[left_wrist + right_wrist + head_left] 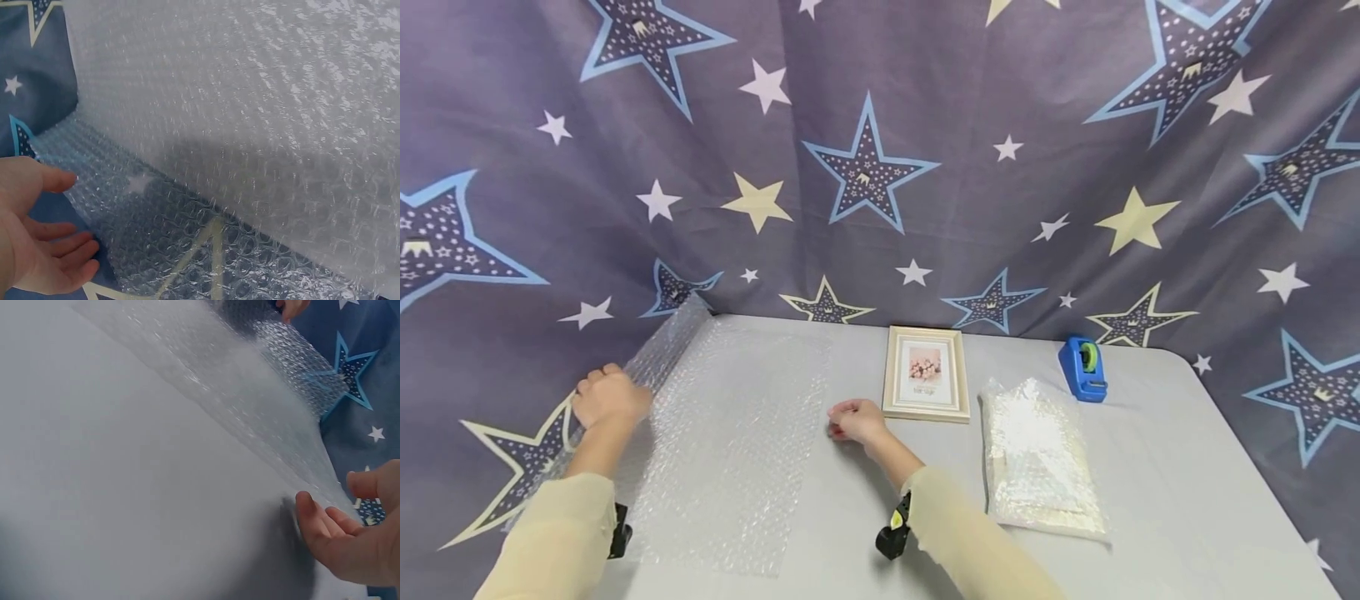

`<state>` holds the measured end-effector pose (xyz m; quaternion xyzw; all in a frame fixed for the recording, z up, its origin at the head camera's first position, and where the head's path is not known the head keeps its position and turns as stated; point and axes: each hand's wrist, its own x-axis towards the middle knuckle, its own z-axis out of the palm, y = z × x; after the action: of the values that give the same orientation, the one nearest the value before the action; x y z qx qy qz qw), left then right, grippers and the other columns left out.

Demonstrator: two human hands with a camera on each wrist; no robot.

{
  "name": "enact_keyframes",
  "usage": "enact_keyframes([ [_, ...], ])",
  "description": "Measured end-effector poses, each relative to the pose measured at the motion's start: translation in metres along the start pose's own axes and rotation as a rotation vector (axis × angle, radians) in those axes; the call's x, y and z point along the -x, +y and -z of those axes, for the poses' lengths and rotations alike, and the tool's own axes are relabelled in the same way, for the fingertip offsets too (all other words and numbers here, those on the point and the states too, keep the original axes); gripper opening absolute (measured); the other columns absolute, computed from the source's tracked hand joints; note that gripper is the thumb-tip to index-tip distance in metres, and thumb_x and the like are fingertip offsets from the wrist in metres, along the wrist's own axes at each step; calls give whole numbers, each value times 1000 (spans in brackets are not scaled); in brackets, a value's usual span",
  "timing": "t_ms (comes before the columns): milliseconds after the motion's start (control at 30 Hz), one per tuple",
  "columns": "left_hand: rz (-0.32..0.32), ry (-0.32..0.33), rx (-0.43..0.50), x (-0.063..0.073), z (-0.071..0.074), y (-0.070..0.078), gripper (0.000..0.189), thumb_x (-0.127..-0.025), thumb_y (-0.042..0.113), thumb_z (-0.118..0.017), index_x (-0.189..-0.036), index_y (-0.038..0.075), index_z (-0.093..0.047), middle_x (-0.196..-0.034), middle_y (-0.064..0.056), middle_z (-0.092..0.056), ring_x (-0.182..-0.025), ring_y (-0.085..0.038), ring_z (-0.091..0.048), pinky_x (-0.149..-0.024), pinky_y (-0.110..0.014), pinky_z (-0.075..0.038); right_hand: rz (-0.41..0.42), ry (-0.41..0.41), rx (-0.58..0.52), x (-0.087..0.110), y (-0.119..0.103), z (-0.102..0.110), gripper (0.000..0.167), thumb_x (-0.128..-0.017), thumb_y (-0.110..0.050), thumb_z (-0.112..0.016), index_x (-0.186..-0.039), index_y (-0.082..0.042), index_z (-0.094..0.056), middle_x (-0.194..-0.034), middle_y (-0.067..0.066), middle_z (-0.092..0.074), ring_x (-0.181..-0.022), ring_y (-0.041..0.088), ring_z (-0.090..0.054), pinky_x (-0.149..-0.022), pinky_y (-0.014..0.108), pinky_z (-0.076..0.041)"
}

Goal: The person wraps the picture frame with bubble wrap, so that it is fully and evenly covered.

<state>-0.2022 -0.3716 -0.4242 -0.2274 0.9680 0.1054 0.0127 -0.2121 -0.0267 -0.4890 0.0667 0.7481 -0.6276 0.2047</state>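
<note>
A clear sheet of bubble wrap (730, 433) lies over the left part of the table, and its left side hangs past the table edge. At that hanging side is my left hand (612, 395); the left wrist view shows this hand (47, 231) with thumb and fingers apart and nothing between them, beside the wrap's edge (81, 187). Just off the wrap's right edge, my right hand (857, 419) hovers low over the table. Its fingers (322, 528) are loosely bent and hold nothing in the right wrist view.
Right of my right hand lies a picture frame (961, 375) with a pale gold border. Farther right is a bubble-wrapped package (1041, 458), with a blue tape dispenser (1084, 379) behind it. A star-patterned curtain (880, 250) borders the grey-white table (1180, 467) at the back and sides.
</note>
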Motion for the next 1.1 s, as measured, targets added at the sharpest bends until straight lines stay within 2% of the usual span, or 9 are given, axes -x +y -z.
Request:
enact_keyframes([
  [167, 31, -51, 18, -1, 1, -6, 63, -84, 21, -43, -126, -25, -31, -118, -43, -40, -113, -57, -39, -96, -63, -37, -8, -26, -93, 1, 9, -15, 24, -92, -7, -61, -110, 9, -60, -99, 23, -71, -73, 13, -68, -73, 28, -62],
  [300, 35, -50, 18, -1, 0, -8, 61, -84, 19, -43, -124, -25, -36, -116, -43, -42, -112, -56, -41, -95, -61, -40, -3, -15, -167, 0, 12, -23, 25, -90, -3, -61, -110, 12, -59, -98, 26, -71, -68, 11, -66, -72, 29, -63],
  [500, -1, -17, -11, -2, -3, -10, 48, -81, 15, -47, -111, -23, -52, -106, -44, -49, -100, -57, -52, -73, -56, -51, -4, 32, -151, 0, 13, -31, 17, -87, -1, -64, -101, 8, -63, -75, 11, -70, -56, 7, -60, -57, 23, -60],
  [567, -7, -8, -10, -2, -6, -10, 47, -81, 14, -47, -109, -23, -54, -105, -44, -49, -100, -57, -52, -71, -55, -51, -1, 54, -133, 1, 13, -34, 12, -86, 0, -65, -97, 6, -64, -69, 6, -67, -53, 6, -59, -52, 20, -58],
  [633, -8, -5, -4, -3, -7, -10, 46, -81, 13, -46, -110, -23, -54, -106, -44, -47, -103, -57, -49, -75, -56, -50, 14, 75, -129, 1, 14, -35, 9, -84, 4, -66, -92, 6, -65, -67, 8, -68, -50, 5, -58, -49, 19, -57],
  [733, -2, -15, -7, -5, -8, -7, 47, -80, 13, -47, -112, -22, -53, -109, -43, -46, -106, -56, -47, -79, -57, -49, 23, 96, -141, 2, 16, -35, 10, -81, 8, -67, -90, 7, -66, -67, 9, -69, -48, 6, -57, -48, 20, -57],
  [867, 4, -54, -8, -11, -7, -7, 42, -79, 13, -52, -107, -18, -57, -109, -43, -55, -99, -55, -57, -69, -54, -53, 29, 96, -151, 4, 18, -29, 12, -79, 9, -68, -91, 7, -66, -68, 10, -70, -48, 6, -58, -50, 22, -58],
  [967, -12, -60, 16, -14, -4, -6, 31, -78, 11, -52, -96, -13, -62, -104, -40, -60, -87, -52, -63, -58, -50, -53, 32, 95, -166, 7, 19, -23, 13, -79, 10, -68, -92, 7, -66, -70, 12, -72, -49, 7, -59, -51, 23, -58],
  [1100, -46, -31, 73, -16, 4, -2, 20, -81, 9, -47, -82, -3, -62, -99, -36, -63, -83, -50, -63, -56, -48, -51, 42, 105, -181, 13, 19, -15, 15, -78, 10, -68, -93, 8, -66, -75, 18, -73, -50, 7, -59, -51, 23, -58],
])
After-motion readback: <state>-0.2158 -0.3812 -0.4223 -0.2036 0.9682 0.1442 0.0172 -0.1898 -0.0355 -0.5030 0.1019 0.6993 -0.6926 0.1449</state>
